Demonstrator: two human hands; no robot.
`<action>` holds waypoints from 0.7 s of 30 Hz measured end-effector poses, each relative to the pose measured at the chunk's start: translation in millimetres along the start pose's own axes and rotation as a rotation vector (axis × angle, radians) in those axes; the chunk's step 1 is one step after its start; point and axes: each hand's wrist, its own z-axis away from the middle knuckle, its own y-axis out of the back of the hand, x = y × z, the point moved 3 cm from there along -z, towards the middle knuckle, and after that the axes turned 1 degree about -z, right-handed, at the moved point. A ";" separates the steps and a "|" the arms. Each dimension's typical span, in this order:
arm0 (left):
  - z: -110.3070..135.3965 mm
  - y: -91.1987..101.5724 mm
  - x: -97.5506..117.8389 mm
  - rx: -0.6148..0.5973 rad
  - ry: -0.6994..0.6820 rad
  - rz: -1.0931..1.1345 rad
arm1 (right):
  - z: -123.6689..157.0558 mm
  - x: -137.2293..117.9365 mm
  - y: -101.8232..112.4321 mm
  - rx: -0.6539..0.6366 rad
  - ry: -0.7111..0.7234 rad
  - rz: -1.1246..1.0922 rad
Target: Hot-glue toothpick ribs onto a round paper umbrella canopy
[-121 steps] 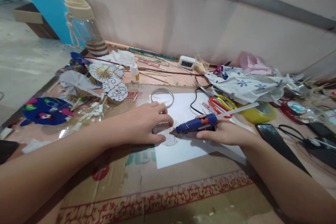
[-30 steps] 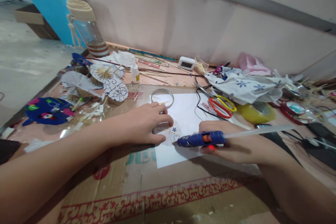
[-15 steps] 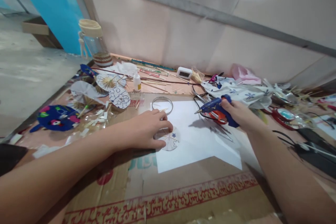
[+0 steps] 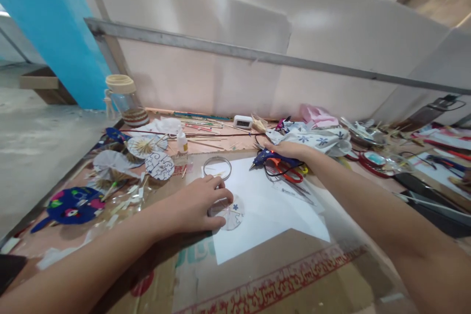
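My left hand point(image 4: 206, 203) rests on the white paper sheet, fingers curled and thumb at the edge of a small round patterned disc point(image 4: 235, 213) with thin ribs, holding it against the sheet. Part of that disc is hidden under my fingers. My right hand point(image 4: 290, 149) is closed over the back of a blue glue gun point(image 4: 263, 157), which is low beside orange-handled scissors point(image 4: 287, 171). A small red light glows on the gun, and its nozzle points left. Just beyond my left hand lies a clear ring point(image 4: 217, 169) on the sheet.
Several small round fans or parasols, among them a blue one point(image 4: 75, 204), lie at the left. A glue bottle point(image 4: 182, 141), thin sticks point(image 4: 204, 132), and a white digital timer point(image 4: 243, 121) are at the back. Patterned cloth point(image 4: 316, 137) is heaped at the right.
My right hand has lowered the glue gun from above the sheet down beside the scissors. My left hand stays on the disc. The view has tilted upward.
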 end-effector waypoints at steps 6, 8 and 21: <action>-0.6 -2.3 -3.0 0.010 -0.003 0.007 | 10.8 -12.8 10.7 0.121 -0.001 0.143; -0.2 -1.4 -2.2 0.009 0.004 0.017 | 21.5 -21.6 16.3 0.190 0.038 0.174; 2.7 -1.0 2.1 -0.029 0.042 -0.017 | 52.5 -153.0 -38.1 0.067 0.781 0.144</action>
